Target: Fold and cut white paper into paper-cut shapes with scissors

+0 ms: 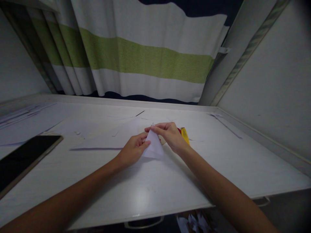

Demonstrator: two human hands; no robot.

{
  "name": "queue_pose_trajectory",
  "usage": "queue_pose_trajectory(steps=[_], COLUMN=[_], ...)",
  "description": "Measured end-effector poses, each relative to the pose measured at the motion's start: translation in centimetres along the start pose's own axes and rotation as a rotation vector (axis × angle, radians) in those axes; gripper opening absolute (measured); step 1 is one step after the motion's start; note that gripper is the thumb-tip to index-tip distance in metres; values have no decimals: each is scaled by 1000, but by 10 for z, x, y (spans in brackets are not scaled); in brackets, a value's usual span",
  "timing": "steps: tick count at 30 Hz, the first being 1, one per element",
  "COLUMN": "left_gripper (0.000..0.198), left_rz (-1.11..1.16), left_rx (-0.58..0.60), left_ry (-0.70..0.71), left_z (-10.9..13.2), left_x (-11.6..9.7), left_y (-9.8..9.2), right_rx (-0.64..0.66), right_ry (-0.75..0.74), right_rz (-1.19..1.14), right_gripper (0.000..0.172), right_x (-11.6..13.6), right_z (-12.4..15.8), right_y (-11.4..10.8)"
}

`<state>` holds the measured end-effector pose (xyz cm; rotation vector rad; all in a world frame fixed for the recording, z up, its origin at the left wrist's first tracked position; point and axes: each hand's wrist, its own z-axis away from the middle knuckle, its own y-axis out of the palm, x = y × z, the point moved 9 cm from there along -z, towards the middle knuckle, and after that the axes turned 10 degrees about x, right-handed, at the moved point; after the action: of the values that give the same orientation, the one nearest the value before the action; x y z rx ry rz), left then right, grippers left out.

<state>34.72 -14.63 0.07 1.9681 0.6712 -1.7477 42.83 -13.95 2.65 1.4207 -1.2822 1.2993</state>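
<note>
A white piece of paper (154,147), folded to a narrow point at its top, is held up over the white desk between both hands. My left hand (134,148) grips its left side, thumb on the near face and fingers behind. My right hand (171,134) pinches the pointed tip between thumb and fingers. Just behind my right hand lies a yellow object (185,135) with a bit of red beside it, both partly hidden, so I cannot make out their kind.
On the desk (150,187), white paper sheets (104,137) lie behind my left hand, with more stacked sheets (29,119) at far left. A dark-screened phone (26,158) rests at left. A thin dark stick (140,113) lies farther back. Paper strips (225,126) are at right. A curtain (145,58) hangs behind.
</note>
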Motion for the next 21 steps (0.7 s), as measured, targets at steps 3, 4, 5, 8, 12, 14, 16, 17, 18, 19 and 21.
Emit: queue_pose_trajectory(steps=[3, 4, 5, 8, 12, 14, 16, 17, 18, 19, 21], left_gripper=[32, 36, 39, 50, 60, 64, 66, 67, 67, 68, 68], left_rz=[35, 52, 66, 83, 43, 16, 6, 6, 5, 4, 6], left_rx=[-7, -17, -31, -90, -189, -243, -286, -300, -313, -318, -319], left_ry=[-18, -31, -48, -99, -107, -95, -88, -85, -81, -79, -83], left_z=[0, 1, 1, 3, 5, 7, 9, 9, 10, 11, 11], left_x=[2, 3, 5, 9, 2, -4, -9, -10, -11, -12, -12], left_y=[0, -1, -2, -7, -19, -27, -33, -36, -38, -39, -41], right_rx=[5, 11, 13, 2, -68, -81, -22, 23, 61, 88, 121], right_ry=[29, 44, 59, 74, 63, 86, 136, 161, 180, 191, 199], right_rz=[21, 14, 8, 24, 97, 129, 151, 160, 168, 176, 181], right_gripper=[21, 22, 22, 25, 33, 32, 27, 27, 27, 28, 29], right_x=[-4, -6, -8, -10, -9, -12, -19, -22, -25, -26, -27], right_z=[-1, -1, -2, -3, -4, -3, -4, -4, -3, -3, -2], right_y=[-1, -1, -1, -4, -12, -14, -8, -4, 0, 2, 5])
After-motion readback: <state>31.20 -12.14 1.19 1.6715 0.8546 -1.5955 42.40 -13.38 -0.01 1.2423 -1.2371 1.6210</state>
